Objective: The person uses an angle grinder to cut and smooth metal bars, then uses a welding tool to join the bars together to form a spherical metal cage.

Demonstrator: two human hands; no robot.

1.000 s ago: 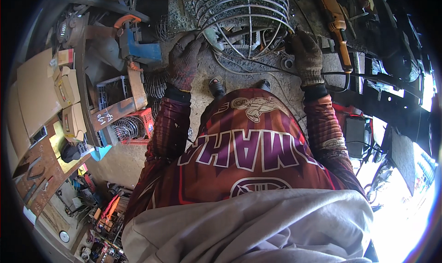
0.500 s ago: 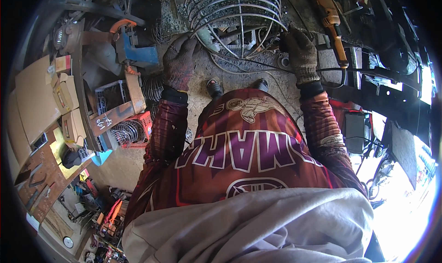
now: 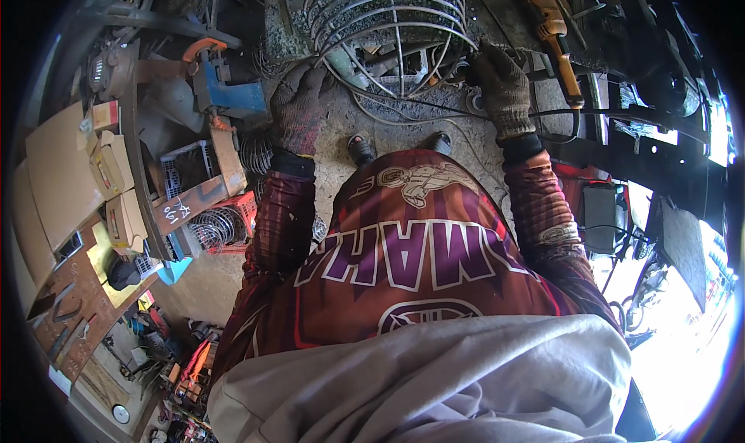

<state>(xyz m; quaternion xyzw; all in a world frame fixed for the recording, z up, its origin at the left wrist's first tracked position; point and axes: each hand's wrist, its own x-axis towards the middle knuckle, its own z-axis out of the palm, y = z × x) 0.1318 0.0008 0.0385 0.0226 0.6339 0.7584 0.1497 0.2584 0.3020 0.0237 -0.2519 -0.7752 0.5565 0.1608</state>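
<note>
A round metal wire cage (image 3: 400,30), built of curved hoops joined by straight ribs, rests on the worktop (image 3: 289,25) in front of me. My left hand (image 3: 297,109), in a dark, soiled knit glove, has its fingers closed at the left end of the cage's near hoop. At the right end of that hoop, my right hand (image 3: 503,90), gloved the same way, is closed with its fingertips on the wire. Both grips are partly hidden by the gloves. An orange-and-black corded power tool (image 3: 551,25) lies just right of the cage.
A blue clamp-like tool (image 3: 225,90) with an orange handle sits at left. Coiled wire hoops (image 3: 217,227) lie by a red crate (image 3: 245,209). Cardboard boxes (image 3: 112,164) stand on a bench at far left. A cable (image 3: 613,112) runs to the right.
The cage has shifted slightly left within the picture. Both hands stay near the ends of its hoop, with only small movement.
</note>
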